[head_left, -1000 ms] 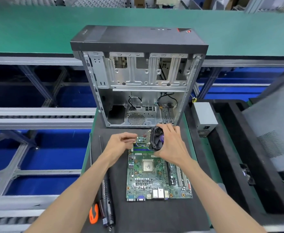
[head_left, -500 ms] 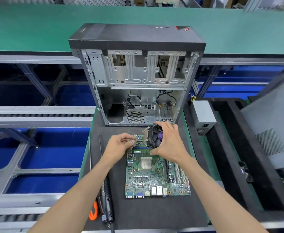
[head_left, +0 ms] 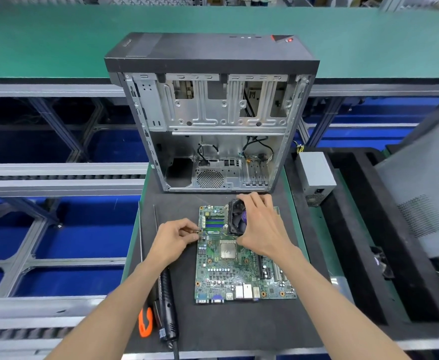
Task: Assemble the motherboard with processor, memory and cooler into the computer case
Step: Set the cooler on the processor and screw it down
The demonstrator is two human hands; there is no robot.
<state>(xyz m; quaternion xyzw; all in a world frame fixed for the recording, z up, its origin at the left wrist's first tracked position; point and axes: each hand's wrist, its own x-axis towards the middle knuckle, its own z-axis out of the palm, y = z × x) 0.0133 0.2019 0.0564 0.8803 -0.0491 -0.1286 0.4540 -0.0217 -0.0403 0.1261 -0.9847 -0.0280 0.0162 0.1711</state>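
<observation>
A green motherboard [head_left: 241, 271] lies flat on the black mat, with the square processor [head_left: 228, 250] seated in its socket and memory slots [head_left: 214, 222] at its far end. My right hand [head_left: 261, 228] grips the black cooler fan [head_left: 236, 218], held tilted on edge above the board's far right part. My left hand [head_left: 175, 239] pinches a small connector or cable end [head_left: 197, 231] at the board's left edge. The open computer case [head_left: 213, 120] stands upright just beyond the board, its inside facing me.
An electric screwdriver [head_left: 167, 307] and an orange-handled tool [head_left: 145, 322] lie on the mat [head_left: 226, 328] left of the board. A grey power supply [head_left: 317, 175] sits right of the case. A grey side panel [head_left: 426, 193] leans at the far right over black foam trays.
My right hand has kept its hold on the cooler and shifted it slightly over the board's far end. My left hand has drawn back to the board's left edge, still pinching.
</observation>
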